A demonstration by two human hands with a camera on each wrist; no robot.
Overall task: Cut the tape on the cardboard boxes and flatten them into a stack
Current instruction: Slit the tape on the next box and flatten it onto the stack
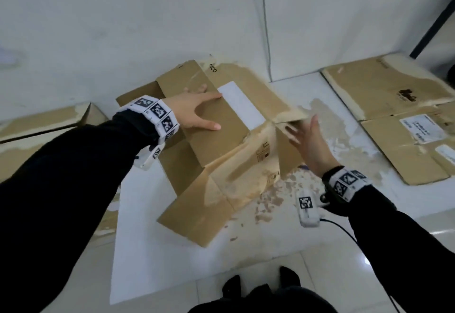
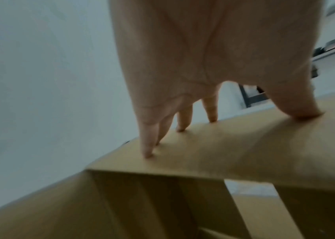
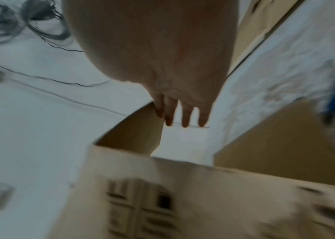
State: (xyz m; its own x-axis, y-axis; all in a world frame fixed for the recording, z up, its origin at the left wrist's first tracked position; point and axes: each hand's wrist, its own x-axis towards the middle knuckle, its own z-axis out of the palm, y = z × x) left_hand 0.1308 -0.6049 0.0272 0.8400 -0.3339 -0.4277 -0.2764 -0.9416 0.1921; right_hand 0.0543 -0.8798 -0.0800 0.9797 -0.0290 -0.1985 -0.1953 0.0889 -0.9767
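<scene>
Cardboard box (image 1: 221, 145) half collapsed under spread left hand (image 1: 194, 113), straight-fingered right hand (image 1: 307, 140) at flap; flattened boxes (image 1: 394, 115) already at two o'clock.

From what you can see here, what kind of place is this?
Probably a bare indoor workroom or storage corner: a plain white wall, a glossy tiled floor, flattened cardboard boxes lying on it, and loose cables.
</scene>
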